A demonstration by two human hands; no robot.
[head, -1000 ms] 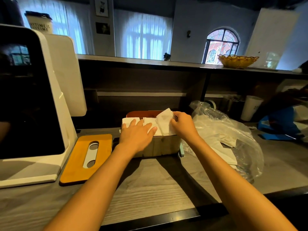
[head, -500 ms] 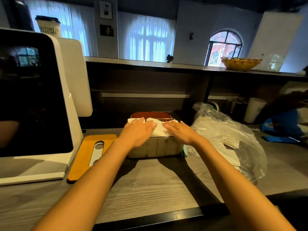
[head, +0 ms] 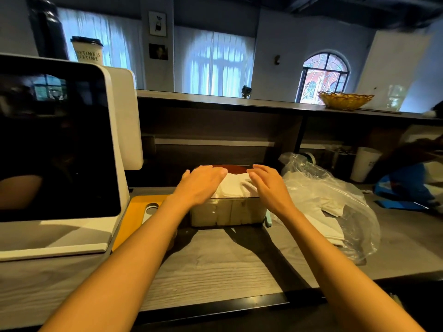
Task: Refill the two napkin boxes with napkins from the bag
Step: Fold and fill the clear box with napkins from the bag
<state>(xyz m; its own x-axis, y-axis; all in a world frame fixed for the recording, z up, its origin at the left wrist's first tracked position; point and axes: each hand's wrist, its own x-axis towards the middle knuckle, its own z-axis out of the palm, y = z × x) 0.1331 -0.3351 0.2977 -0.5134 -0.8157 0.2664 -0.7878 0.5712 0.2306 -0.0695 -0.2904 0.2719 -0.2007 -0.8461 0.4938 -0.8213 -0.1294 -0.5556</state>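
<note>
We see both hands flat on white napkins (head: pixel 236 188) heaped in a clear box (head: pixel 227 213) mid-table. Left hand (head: pixel 200 185) and right hand (head: pixel 268 185) press down, fingers straight and together. The bag (head: pixel 335 200) lies just right of the box; an orange lid (head: pixel 136 212) lies left.

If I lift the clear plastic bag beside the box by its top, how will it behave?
The plastic bag is thin and crumpled, so it will probably sag and change shape rather than hold stiff. Its opening seems to face the box, so the loose napkins inside may slide out. It looks light, and its glossy film may be slippery.
</note>
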